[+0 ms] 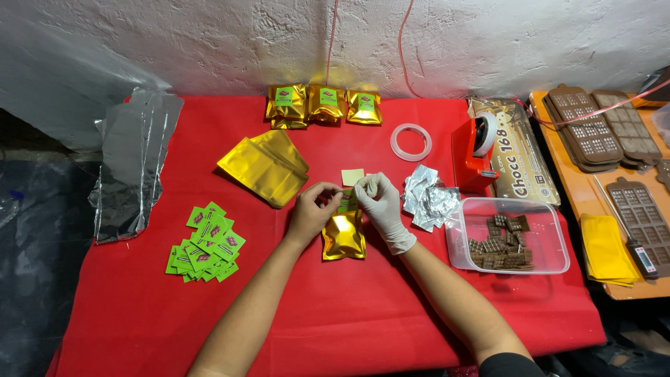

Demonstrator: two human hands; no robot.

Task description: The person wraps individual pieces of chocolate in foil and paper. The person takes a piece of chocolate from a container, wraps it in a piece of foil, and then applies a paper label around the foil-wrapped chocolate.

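A rough whitewashed wall (209, 42) rises behind; a red cloth (349, 328) covers the table; an orange board (579, 202) sits at its right; dim floor (35, 230) lies left

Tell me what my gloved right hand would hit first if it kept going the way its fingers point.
The right hand points up-left toward the wall. It would probably first meet the small pale yellow paper square just beyond its fingertips, then the three gold packets farther back. Depth is hard to judge.
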